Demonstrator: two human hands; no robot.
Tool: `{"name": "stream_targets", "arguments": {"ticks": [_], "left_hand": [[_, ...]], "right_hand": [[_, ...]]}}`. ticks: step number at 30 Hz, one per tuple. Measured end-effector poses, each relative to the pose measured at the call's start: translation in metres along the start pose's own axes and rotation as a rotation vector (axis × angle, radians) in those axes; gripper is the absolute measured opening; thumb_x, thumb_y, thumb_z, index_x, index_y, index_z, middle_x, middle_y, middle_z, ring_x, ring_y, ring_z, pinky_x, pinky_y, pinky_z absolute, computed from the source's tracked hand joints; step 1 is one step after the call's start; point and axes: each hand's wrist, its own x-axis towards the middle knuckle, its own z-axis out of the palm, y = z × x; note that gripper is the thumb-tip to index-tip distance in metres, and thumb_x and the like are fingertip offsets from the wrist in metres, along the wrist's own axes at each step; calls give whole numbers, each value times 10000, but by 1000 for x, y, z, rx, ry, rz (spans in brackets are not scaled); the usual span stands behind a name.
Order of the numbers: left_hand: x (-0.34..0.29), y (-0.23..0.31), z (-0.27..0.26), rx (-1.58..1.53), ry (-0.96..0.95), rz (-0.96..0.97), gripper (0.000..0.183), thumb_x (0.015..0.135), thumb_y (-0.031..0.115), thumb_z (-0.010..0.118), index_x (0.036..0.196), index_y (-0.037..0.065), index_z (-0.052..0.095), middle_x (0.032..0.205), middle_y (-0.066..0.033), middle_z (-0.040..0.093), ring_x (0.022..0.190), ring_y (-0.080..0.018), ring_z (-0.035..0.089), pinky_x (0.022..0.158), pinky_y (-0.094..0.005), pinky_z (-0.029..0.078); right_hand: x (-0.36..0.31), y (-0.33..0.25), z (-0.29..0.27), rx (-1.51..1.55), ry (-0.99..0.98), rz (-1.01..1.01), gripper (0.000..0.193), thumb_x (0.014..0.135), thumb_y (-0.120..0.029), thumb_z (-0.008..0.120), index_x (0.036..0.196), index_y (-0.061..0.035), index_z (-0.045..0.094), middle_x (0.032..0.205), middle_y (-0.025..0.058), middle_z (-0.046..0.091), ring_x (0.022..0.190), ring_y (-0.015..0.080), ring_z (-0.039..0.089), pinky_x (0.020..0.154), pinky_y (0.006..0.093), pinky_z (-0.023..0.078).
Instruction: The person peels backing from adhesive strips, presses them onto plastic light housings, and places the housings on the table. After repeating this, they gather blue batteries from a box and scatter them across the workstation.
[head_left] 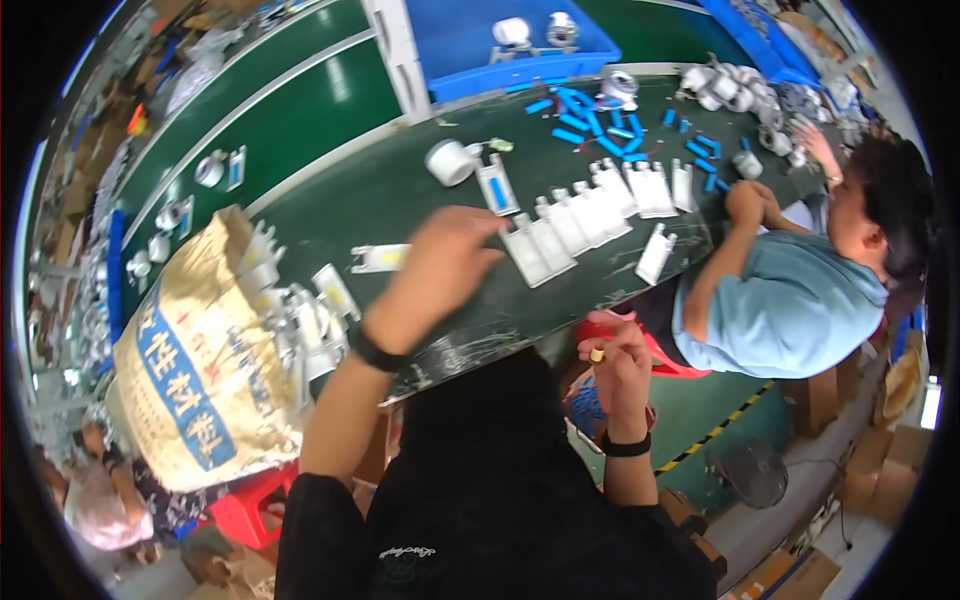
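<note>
My left hand [440, 265] reaches over the green work table, slightly blurred. Its index finger and thumb are apart, with nothing visible between them. Just right of its fingertips begins a row of flat white plastic housings [540, 250], lying side by side. Beyond the hand lies another white housing with a blue battery cell [497, 192] in it. To its left is a white housing with a yellow patch [380, 258]. My right hand [622, 370] is raised off the table's near edge, fingers curled. A small yellow-gold band [597, 355] shows at its fingers; whether it is worn or held is unclear.
A large paper sack [190, 360] stands at the left, near more white housings [315, 320]. Blue battery cells [590, 120] lie scattered at the far side, by a blue bin [520, 70]. A co-worker [790, 290] in a light blue shirt sits at the right, hands at the table.
</note>
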Motion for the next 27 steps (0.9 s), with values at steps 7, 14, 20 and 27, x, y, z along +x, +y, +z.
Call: {"name": "stream_targets", "arguments": {"ticks": [7, 14, 20, 27], "left_hand": [[-90, -83, -64, 363, -139, -249, 380, 801, 48, 764, 1168, 93, 676, 1319, -141, 601, 1236, -355, 555, 1154, -486, 375], [-91, -60, -57, 402, -255, -61, 178, 842, 48, 674, 998, 113, 732, 1101, -28, 682, 1190, -277, 599, 1210, -582, 282], [-97, -7, -74, 391, -12, 153, 373, 818, 43, 693, 1178, 130, 729, 1206, -45, 700, 1301, -280, 565, 1229, -545, 273], [-148, 22, -12, -1244, 413, -510, 580, 1024, 216, 623, 1533, 53, 395, 1301, -264, 637, 1199, -331, 649, 1052, -425, 503]], "right_hand": [[51, 47, 82, 303, -237, 470, 138, 867, 33, 498, 968, -12, 581, 1062, 136, 613, 751, 143, 521, 706, 285, 428], [96, 77, 136, -807, -218, 157, 168, 944, -135, 570, 979, -9, 675, 680, -24, 514, 597, 47, 371, 536, 248, 296], [104, 78, 132, -456, -536, 889, 271, 1004, -338, 665, 936, -76, 685, 667, -98, 467, 510, 11, 280, 473, 229, 208], [61, 76, 146, 210, -444, 1021, 229, 1020, -268, 646, 956, -54, 692, 642, -84, 463, 518, 28, 326, 482, 224, 256]]}}
